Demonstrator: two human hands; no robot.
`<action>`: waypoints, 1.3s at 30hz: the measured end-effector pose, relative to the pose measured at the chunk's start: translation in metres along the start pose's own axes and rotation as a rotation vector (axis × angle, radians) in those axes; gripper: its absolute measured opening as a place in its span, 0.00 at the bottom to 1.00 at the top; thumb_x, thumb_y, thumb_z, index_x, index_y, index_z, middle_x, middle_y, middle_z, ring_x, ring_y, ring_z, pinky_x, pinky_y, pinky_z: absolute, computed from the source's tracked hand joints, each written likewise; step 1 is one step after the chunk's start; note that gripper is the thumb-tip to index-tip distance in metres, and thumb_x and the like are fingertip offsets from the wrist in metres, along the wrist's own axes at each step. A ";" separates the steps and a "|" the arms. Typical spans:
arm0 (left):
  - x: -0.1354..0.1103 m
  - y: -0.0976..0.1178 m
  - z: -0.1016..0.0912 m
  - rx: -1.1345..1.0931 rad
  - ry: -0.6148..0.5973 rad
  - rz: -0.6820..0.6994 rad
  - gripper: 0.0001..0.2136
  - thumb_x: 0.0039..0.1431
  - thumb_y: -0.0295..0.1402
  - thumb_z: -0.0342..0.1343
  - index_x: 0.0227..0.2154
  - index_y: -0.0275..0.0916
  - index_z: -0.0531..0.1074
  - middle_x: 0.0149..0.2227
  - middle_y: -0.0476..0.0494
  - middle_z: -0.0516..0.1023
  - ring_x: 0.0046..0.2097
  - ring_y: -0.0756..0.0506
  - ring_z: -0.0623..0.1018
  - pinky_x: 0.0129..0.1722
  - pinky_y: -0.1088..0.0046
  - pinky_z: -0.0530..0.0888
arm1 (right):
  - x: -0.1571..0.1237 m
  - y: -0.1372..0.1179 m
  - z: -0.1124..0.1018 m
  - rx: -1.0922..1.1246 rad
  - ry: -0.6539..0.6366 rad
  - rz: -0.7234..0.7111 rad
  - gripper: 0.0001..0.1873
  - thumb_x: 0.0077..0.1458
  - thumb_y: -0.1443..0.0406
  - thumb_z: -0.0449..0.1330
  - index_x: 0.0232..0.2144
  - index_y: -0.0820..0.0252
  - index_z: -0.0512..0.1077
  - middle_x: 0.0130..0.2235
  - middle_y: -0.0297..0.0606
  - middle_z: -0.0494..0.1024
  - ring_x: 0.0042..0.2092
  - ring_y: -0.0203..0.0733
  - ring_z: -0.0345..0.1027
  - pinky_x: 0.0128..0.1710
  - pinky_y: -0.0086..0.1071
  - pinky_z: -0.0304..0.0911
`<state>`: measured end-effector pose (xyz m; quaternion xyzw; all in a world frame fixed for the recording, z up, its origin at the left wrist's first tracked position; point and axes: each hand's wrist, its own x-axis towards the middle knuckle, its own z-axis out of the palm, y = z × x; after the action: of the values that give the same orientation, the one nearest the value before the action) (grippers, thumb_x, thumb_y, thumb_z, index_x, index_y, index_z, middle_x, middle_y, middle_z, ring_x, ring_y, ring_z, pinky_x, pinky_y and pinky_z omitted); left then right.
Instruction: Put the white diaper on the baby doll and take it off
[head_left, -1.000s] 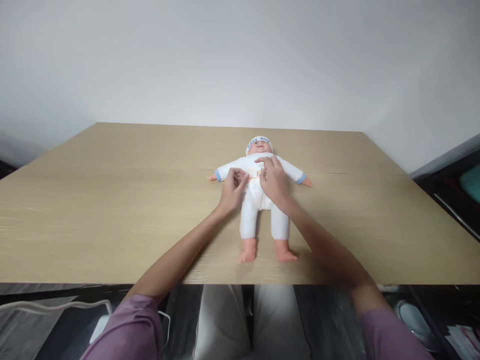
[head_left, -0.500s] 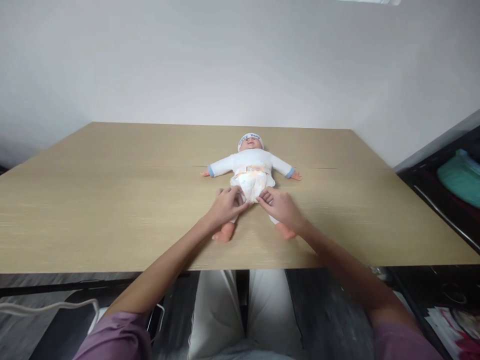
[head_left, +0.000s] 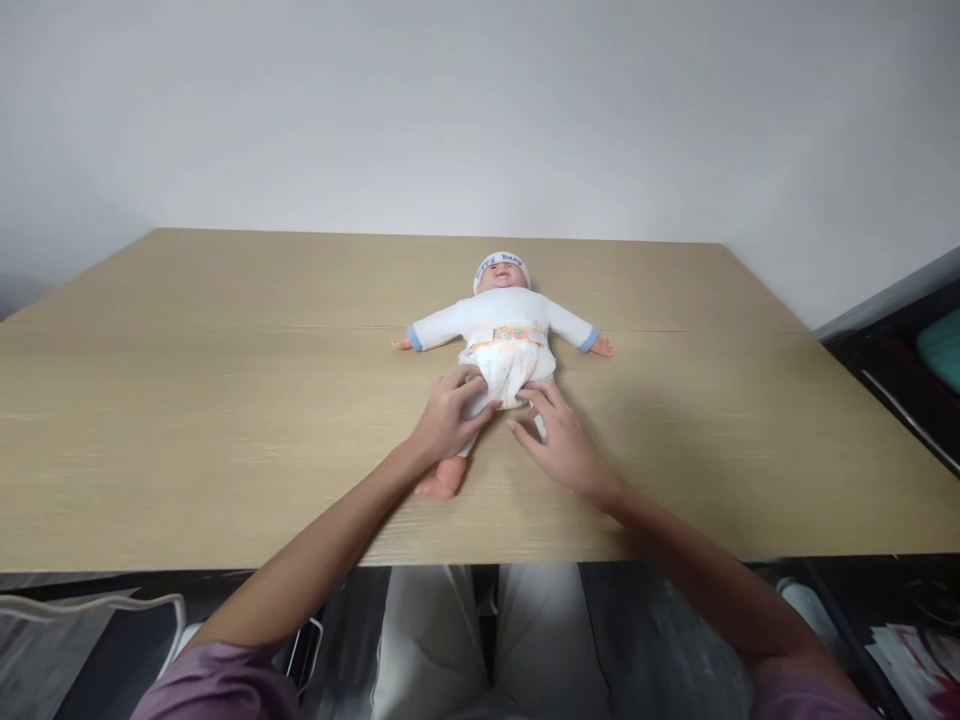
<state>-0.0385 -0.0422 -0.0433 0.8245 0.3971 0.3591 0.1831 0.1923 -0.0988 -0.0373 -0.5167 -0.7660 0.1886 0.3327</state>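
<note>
A baby doll (head_left: 506,306) lies on its back with its arms spread, in a white top with blue cuffs and a lettered headband. Around its hips is a white diaper (head_left: 504,362) with an orange-patterned waist strip. My left hand (head_left: 450,418) bends over the doll's leg on the left, thumb and fingers apart, the thumb tip by the diaper's lower edge. At the other leg opening, the fingertips of my right hand (head_left: 561,440) touch the diaper, with the thumb held away from them. My right hand hides most of that leg and its foot.
The doll lies on a wide wooden table (head_left: 225,420) that reaches back to a pale wall (head_left: 450,120). Beyond the right edge is a dark unit (head_left: 892,385) with something green in it. A white cable (head_left: 97,604) hangs at lower left.
My right thumb has moved away from the fingers and down. My left fingers have loosened a little. The view has shifted slightly; the doll lies in the same pose.
</note>
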 end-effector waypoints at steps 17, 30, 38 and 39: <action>0.004 -0.014 0.010 -0.313 0.040 -0.173 0.15 0.63 0.43 0.69 0.40 0.42 0.69 0.35 0.51 0.71 0.36 0.45 0.69 0.38 0.68 0.66 | 0.004 0.000 0.006 0.076 0.082 0.025 0.12 0.69 0.60 0.62 0.53 0.53 0.73 0.58 0.46 0.78 0.47 0.52 0.77 0.54 0.49 0.73; 0.005 -0.017 0.014 -0.536 0.026 -0.231 0.19 0.62 0.46 0.71 0.43 0.43 0.68 0.39 0.48 0.74 0.41 0.45 0.73 0.43 0.69 0.70 | 0.012 0.006 0.011 0.052 0.146 0.157 0.11 0.63 0.58 0.65 0.46 0.53 0.72 0.35 0.35 0.80 0.37 0.48 0.75 0.43 0.40 0.68; 0.003 -0.009 0.014 -0.686 0.142 -0.448 0.27 0.54 0.51 0.75 0.45 0.43 0.67 0.39 0.48 0.79 0.39 0.45 0.78 0.43 0.68 0.74 | 0.017 0.013 -0.011 0.123 0.196 0.216 0.10 0.66 0.58 0.65 0.46 0.52 0.72 0.43 0.37 0.88 0.31 0.43 0.75 0.45 0.42 0.68; 0.002 -0.008 0.014 -0.662 0.145 -0.466 0.27 0.54 0.51 0.75 0.46 0.43 0.69 0.39 0.47 0.81 0.40 0.45 0.80 0.44 0.67 0.75 | 0.016 0.013 -0.014 0.100 0.179 0.219 0.08 0.66 0.58 0.65 0.45 0.52 0.74 0.42 0.37 0.88 0.31 0.44 0.75 0.44 0.42 0.68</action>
<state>-0.0314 -0.0360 -0.0565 0.5815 0.4482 0.4735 0.4866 0.2068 -0.0794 -0.0309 -0.5945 -0.6620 0.2149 0.4027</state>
